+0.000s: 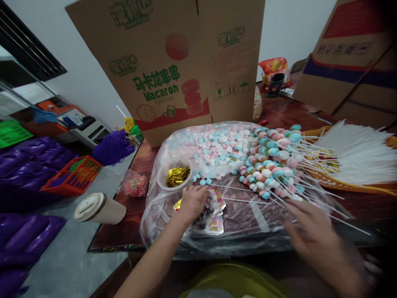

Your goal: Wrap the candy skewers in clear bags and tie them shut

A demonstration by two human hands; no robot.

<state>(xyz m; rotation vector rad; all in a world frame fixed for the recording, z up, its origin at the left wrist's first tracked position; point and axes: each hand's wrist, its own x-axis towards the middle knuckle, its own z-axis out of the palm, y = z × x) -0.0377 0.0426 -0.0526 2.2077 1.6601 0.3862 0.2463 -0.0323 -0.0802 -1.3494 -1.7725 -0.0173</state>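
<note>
My left hand (194,203) is over a loose pile of printed clear wrappers (216,224), its fingers bent down and closed; what lies under the fingertips is hidden. Blurred by motion, my right hand (313,225) has its fingers stretched out and its thumb apart, beside the marshmallow skewers (268,171). These carry pink, blue, white and orange pieces on white sticks and lie in a heap. Two bare-looking stick lengths (232,188) reach from the heap toward my left hand. Behind it, a round plastic tub (161,176) holds gold twist ties (178,176).
A large clear bag (167,149) of loose marshmallows (217,145) lies before a tall carton (198,62). White sticks (362,153) fill an orange basket (356,188) at right. A lidded cup (105,209) and a small candy bag (135,185) stand at the left edge.
</note>
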